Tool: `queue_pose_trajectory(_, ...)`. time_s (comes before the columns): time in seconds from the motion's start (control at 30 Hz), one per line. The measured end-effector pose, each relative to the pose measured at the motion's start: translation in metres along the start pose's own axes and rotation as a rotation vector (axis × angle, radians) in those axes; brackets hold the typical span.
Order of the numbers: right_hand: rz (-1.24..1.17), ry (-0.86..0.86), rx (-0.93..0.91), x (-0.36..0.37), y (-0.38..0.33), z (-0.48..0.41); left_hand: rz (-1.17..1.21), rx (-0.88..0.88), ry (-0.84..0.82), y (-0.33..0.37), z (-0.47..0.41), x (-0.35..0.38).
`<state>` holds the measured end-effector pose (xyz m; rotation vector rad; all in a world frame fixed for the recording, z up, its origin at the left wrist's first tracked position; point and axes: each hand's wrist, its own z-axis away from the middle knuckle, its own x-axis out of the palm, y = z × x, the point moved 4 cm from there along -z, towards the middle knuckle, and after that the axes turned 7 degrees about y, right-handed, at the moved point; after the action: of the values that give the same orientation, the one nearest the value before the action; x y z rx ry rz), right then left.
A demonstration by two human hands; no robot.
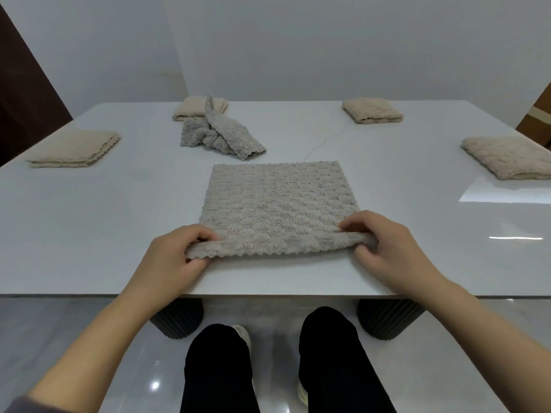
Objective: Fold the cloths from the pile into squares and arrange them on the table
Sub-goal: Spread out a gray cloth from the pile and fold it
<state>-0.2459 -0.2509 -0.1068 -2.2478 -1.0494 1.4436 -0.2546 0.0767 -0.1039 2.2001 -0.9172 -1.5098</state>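
While the grey cloth [278, 201] lies flat near the front edge of the table [89, 219], its lifted near edge is pinched by the left hand [176, 257] and right hand [387, 248] at either corner.

White glossy table [89, 219] on my feed: a flat grey cloth [277, 201] is spread at the near middle, its near edge raised off the surface. Beyond it, left of centre, I note a crumpled grey cloth [220, 135] heaped just in front of the far-left beige square [190, 107], partly overlapping it in view. Three more folded beige pieces lie well apart: the left beige square [74, 149], the far-right beige square [372, 110] and the right beige square [507, 156].
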Motion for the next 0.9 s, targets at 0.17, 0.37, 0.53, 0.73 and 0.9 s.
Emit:
queue_pose_trajectory(0.17,-0.261,0.034,0.221,-0.011,0.012,-0.002,0.229,-0.232,0.098,-0.011,0.001,-0.007)
queue_pose_trajectory(0.37,-0.372,0.054,0.273,-0.016,0.008,-0.010,0.314,-0.270,0.063,-0.009,-0.006,-0.009)
queue_pose_trajectory(0.53,-0.303,0.070,0.379,-0.007,0.020,-0.039,0.205,-0.347,0.039,-0.011,-0.031,-0.002)
queue_pose_trajectory(0.73,-0.220,0.054,0.416,0.007,0.033,-0.095,-0.019,-0.341,0.169,-0.014,-0.078,0.006)
queue_pose_trajectory(0.9,-0.054,0.045,0.382,0.026,0.043,-0.132,-0.140,-0.377,0.189,-0.027,-0.109,0.020)
